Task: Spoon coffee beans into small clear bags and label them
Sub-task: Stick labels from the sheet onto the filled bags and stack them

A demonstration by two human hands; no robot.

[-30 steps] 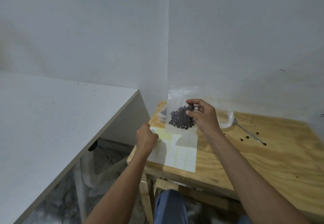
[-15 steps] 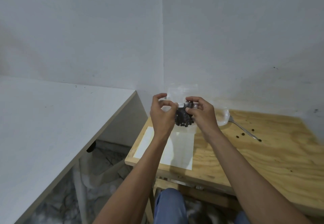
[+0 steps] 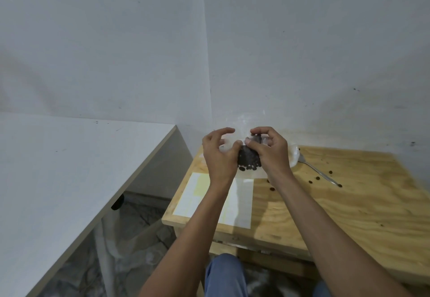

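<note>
Both hands pinching clear bag (image 3: 252,174) of coffee beans (image 3: 248,160) above worktop (image 3: 349,203), left hand (image 3: 220,157) and right hand (image 3: 270,151) gripping its top, label sheet (image 3: 239,203) below, spoon (image 3: 318,172) right

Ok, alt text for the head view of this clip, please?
Both hands, left and right, hold a small clear bag of coffee beans above a wooden table, pinching near its top. Below lies a white label sheet; a metal spoon and loose beans lie to the right.

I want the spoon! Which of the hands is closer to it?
Right. The right hand is just beside the spoon; the left hand is farther, past the bag.
</note>
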